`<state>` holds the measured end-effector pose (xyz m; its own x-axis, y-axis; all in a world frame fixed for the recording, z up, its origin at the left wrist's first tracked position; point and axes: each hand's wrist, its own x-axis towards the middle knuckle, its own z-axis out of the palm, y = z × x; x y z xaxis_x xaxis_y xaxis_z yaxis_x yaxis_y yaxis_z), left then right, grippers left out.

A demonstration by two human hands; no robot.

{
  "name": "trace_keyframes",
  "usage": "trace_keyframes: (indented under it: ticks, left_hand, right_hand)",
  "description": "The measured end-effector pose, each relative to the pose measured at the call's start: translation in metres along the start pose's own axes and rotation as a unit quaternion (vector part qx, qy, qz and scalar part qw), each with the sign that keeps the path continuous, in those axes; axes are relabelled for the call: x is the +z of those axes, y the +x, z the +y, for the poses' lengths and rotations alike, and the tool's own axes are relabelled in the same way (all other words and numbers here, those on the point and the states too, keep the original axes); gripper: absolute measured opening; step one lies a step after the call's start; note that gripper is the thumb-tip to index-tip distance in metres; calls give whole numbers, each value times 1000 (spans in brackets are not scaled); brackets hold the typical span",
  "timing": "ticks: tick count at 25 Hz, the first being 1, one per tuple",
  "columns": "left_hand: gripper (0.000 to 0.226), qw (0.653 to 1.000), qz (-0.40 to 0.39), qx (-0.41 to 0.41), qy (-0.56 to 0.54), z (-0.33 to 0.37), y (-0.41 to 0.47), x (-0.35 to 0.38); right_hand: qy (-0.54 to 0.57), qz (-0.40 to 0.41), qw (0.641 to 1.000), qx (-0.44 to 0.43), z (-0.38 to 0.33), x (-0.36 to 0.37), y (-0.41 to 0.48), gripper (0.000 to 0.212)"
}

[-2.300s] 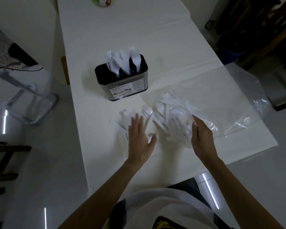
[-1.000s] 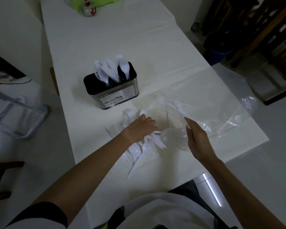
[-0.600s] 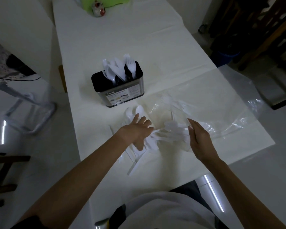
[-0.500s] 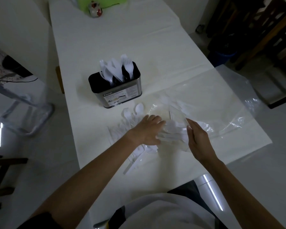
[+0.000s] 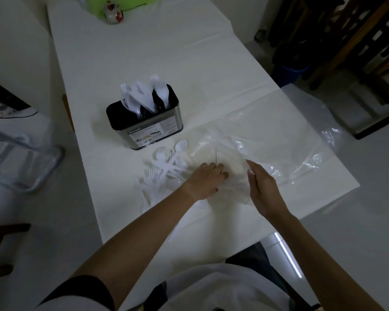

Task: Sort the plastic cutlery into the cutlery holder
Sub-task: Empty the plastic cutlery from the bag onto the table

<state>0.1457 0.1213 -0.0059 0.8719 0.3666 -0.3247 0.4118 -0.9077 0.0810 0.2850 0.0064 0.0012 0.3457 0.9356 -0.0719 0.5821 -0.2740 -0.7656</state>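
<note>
A black and steel cutlery holder (image 5: 153, 129) stands on the white table, with several white forks, spoons and knives upright in it. Loose white plastic cutlery (image 5: 164, 169) lies scattered just in front of it. My left hand (image 5: 206, 180) lies palm down at the pile's right edge, fingers resting on a bunch of cutlery (image 5: 236, 187). My right hand (image 5: 264, 189) stands on its edge with straight fingers against the other side of that bunch. The bunch sits squeezed between both hands, partly hidden by them.
A clear plastic bag (image 5: 285, 135) lies flat to the right, hanging over the table's right edge. A small figurine (image 5: 113, 13) and a green object (image 5: 130, 2) sit at the far end. A clear chair (image 5: 20, 153) stands left, dark wooden chairs right.
My left hand moved from the left pile rightward to the bunch beside my right hand. More cutlery now lies spread on the left. My right hand stayed nearly in place.
</note>
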Motion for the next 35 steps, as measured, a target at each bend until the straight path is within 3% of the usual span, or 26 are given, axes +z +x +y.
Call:
trace_keyframes:
  ticks: [9, 13, 16, 18, 23, 27, 31, 35]
  left_hand:
    - [31, 1000, -3, 4, -27, -29, -29, -29]
    - [29, 991, -69, -15, -113, -42, -39, -46]
    - [32, 986, -140, -43, -79, -49, -49, -45]
    - [38, 987, -143, -62, -26, -50, -56, -42]
    - [44, 989, -60, -102, 91, -57, -71, -37]
    - [46, 992, -11, -92, 82, -61, -77, -16]
    - [65, 984, 85, -156, -25, -54, -83, 3]
    - [65, 916, 154, -318, -188, -20, -88, 30]
  right_hand:
    - [0, -1, 1000, -5, 0, -7, 4, 54]
    - [5, -8, 1000, -13, -2, -7, 3, 58]
    - [15, -15, 999, -26, -6, -7, 2, 54]
    - [22, -20, 999, -29, -8, -8, 1, 49]
    - [20, -22, 999, -19, -8, -5, -1, 58]
    - [24, -24, 999, -25, -14, -5, -2, 50]
    - [24, -20, 999, -12, -11, -3, -3, 57]
    - [20, -26, 999, -5, -9, 2, -4, 65]
